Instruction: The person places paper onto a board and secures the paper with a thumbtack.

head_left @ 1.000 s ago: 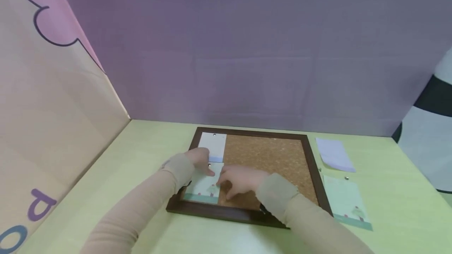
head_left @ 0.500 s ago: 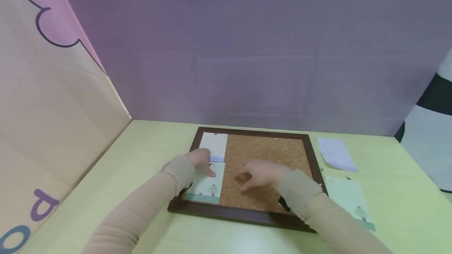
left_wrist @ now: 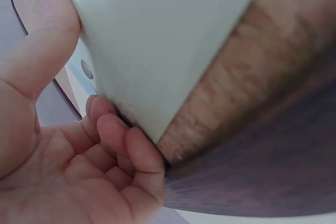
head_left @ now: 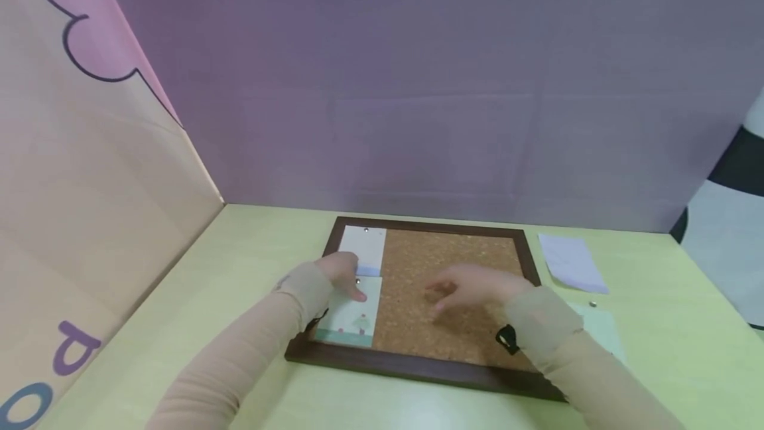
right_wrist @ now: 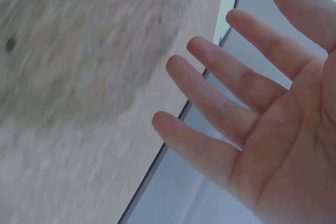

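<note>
A cork board (head_left: pixel 453 310) in a dark brown frame (head_left: pixel 418 367) lies flat on the green table (head_left: pixel 251 244). Two notes sit down its left side: a white one with a blue strip (head_left: pixel 363 247) and, nearer me, a pale note with a tree (head_left: pixel 352 317). My left hand (head_left: pixel 345 276) rests on the tree note's upper left by a silver pin (head_left: pixel 357 281). In the left wrist view its thumb and curled fingers (left_wrist: pixel 131 145) bear on the note's (left_wrist: pixel 173 40) edge. My right hand (head_left: pixel 471 285) hovers over bare cork (right_wrist: pixel 79 77), fingers (right_wrist: pixel 210 98) spread, holding nothing.
A lilac note pad (head_left: pixel 570 263) lies on the table right of the board. Nearer me, a second pale note (head_left: pixel 603 330) shows beside my right forearm, with a loose pin (head_left: pixel 593 304) above it. A purple wall (head_left: pixel 418 85) stands behind and a peach panel (head_left: pixel 89 184) on the left.
My right hand has lifted off the tree note and moved right over the bare cork, opening its fingers. The left hand has stayed on the note.
</note>
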`<state>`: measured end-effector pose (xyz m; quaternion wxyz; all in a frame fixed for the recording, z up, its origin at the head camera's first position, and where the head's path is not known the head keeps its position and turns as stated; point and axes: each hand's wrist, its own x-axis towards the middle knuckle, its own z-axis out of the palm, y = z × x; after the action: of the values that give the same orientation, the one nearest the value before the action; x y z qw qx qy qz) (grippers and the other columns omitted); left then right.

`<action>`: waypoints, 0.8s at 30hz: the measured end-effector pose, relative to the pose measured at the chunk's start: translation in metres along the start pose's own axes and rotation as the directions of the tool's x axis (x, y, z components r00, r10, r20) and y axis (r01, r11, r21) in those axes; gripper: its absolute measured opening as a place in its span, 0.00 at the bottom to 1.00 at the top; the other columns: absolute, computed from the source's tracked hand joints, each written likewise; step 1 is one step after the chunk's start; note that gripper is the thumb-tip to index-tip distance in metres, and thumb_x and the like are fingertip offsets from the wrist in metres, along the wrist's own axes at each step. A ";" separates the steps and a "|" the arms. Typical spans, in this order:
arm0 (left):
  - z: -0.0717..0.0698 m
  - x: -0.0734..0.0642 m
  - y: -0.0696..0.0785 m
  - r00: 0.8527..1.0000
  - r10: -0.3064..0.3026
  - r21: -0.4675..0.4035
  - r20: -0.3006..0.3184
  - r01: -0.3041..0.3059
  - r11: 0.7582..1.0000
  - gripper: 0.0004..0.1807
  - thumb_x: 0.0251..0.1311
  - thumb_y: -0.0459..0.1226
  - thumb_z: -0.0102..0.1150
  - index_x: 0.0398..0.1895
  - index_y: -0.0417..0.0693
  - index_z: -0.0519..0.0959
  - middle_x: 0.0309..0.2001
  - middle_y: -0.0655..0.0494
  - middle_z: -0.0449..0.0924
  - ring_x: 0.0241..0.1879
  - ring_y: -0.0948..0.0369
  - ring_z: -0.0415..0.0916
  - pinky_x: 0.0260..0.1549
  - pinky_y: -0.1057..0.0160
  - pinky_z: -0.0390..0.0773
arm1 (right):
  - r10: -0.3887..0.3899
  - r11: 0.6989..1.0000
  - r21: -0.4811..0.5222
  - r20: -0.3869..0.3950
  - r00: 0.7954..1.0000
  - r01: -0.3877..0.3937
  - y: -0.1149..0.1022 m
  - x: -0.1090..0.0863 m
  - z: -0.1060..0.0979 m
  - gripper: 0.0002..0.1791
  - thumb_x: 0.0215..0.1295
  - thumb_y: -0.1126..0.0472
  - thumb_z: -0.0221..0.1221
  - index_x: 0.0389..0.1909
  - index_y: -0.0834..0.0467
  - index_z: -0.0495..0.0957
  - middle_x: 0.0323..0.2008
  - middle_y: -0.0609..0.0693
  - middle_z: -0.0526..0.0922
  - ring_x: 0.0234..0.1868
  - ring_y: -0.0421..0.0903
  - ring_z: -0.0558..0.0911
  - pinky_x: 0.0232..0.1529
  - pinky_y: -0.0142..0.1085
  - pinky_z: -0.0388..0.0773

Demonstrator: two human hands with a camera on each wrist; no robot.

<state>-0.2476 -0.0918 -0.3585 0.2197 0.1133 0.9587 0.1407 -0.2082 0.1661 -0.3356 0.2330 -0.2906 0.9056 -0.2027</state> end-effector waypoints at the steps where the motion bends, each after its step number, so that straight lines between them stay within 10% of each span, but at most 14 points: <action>1: 0.001 0.000 0.000 1.000 -0.004 -0.005 0.001 0.004 1.000 0.39 0.43 0.45 0.74 0.55 0.32 0.70 0.51 0.42 0.77 0.54 0.47 0.73 0.61 0.53 0.69 | 0.022 1.000 0.016 -0.001 1.000 -0.022 0.003 -0.003 -0.001 0.26 0.61 0.55 0.62 0.59 0.60 0.73 0.57 0.55 0.77 0.56 0.56 0.76 0.57 0.51 0.73; 24: 0.009 -0.010 0.012 0.994 0.094 0.116 -0.062 -0.086 0.989 0.31 0.45 0.40 0.73 0.50 0.33 0.73 0.48 0.41 0.79 0.52 0.46 0.74 0.58 0.52 0.72 | 0.191 0.980 0.070 -0.119 0.974 -0.184 0.114 -0.096 -0.040 0.27 0.65 0.51 0.57 0.56 0.68 0.73 0.54 0.66 0.76 0.55 0.65 0.75 0.49 0.54 0.75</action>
<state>-0.2333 -0.0813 -0.3582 0.1738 0.1641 0.9659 0.0995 -0.2093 0.3199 -0.3316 0.2024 -0.1834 0.9355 -0.2241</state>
